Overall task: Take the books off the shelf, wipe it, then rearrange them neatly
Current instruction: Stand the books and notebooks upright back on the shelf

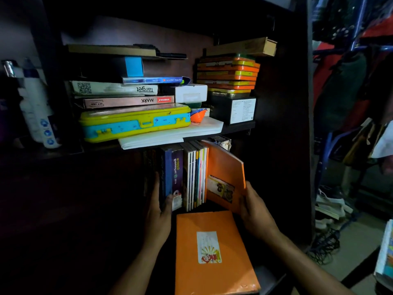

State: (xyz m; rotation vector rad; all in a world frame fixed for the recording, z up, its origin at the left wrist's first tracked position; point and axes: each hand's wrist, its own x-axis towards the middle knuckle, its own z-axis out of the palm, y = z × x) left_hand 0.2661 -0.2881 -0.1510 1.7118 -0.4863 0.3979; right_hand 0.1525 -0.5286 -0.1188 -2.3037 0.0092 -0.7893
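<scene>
A row of upright books [192, 177] stands on the dark lower shelf. My left hand [158, 211] grips the left end of the row, thumb on the front of a dark blue book [167, 171]. My right hand [254, 211] holds the lower edge of an orange notebook [225, 179], which leans outward at the right end of the row. A second orange notebook [212, 252] with a white label lies flat in front of the row, between my forearms.
The upper shelf [238, 127] carries a yellow-and-blue case [136, 122], stacked books and boxes, white paper, and orange-yellow tins [228, 73]. White bottles [37, 107] stand at far left. Clothes and shoes crowd the right side beyond the cabinet wall [282, 145].
</scene>
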